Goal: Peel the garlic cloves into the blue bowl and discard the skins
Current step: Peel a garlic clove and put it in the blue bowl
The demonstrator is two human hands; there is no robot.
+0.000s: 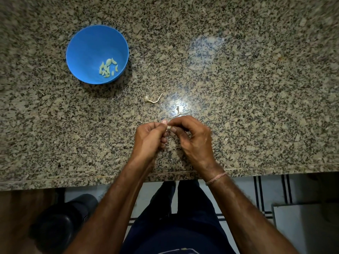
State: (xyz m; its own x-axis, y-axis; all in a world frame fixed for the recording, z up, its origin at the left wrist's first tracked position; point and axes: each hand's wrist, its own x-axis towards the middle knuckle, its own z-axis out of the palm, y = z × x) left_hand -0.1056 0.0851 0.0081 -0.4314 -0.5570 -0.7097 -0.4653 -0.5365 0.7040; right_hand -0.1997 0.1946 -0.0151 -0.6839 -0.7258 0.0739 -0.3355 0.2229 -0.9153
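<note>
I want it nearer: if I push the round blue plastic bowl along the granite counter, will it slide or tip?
The round blue plastic bowl probably slides: the speckled granite counter shows polished glare. Likely light, holding only a few peeled garlic cloves. Its mouth is wide, so tipping seems unlikely.

Overhead light here: a hard white glare patch burns on the polished speckled granite table (238, 85) just above centre frame, with a fainter bloom up and to the right. Mid-frame is evenly lit; the corners fall off dark, and the upper ones are smeared. The round blue plastic bowl (82, 48) drops a soft shadow below itself. The table's near edge bows, which is wide-angle bend. The bottom strip is murky. The small pale garlic clove (168, 127), pinched between the left hand (148, 138) and right hand (194, 140), shows no detail.
</note>
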